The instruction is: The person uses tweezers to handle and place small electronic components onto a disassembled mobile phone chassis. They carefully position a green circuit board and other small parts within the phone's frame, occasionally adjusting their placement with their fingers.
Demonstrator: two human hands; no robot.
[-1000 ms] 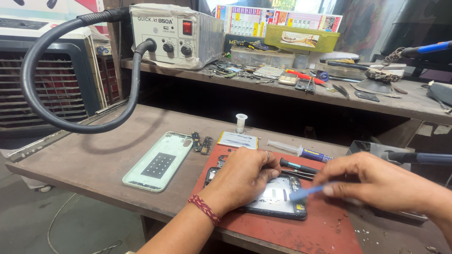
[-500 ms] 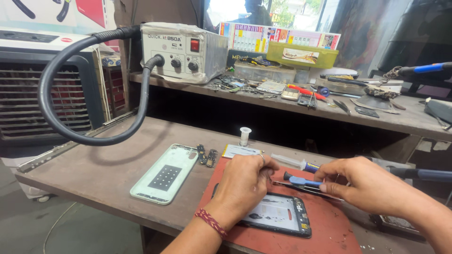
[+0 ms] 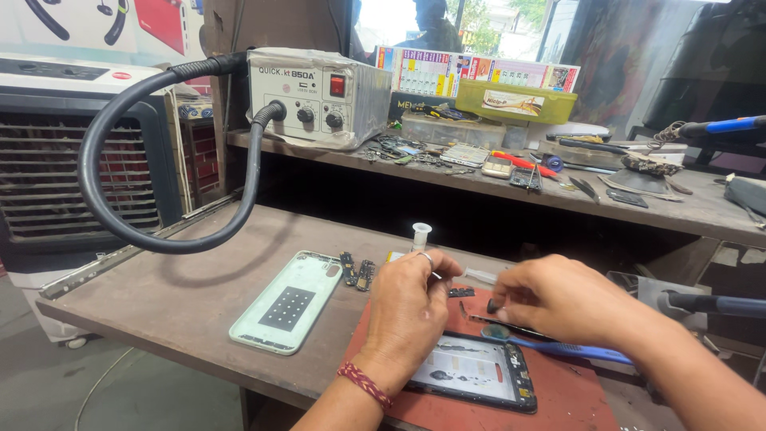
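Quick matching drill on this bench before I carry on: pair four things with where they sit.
1. mint back cover
2. open phone
3. hot-air unit
4. white bottle

a. on the upper shelf, hose attached
b. on the red mat, below both hands
c. flat on the bare bench, left of the mat
d. upright, just beyond the left hand

Pairs: 1-c, 2-b, 3-a, 4-d
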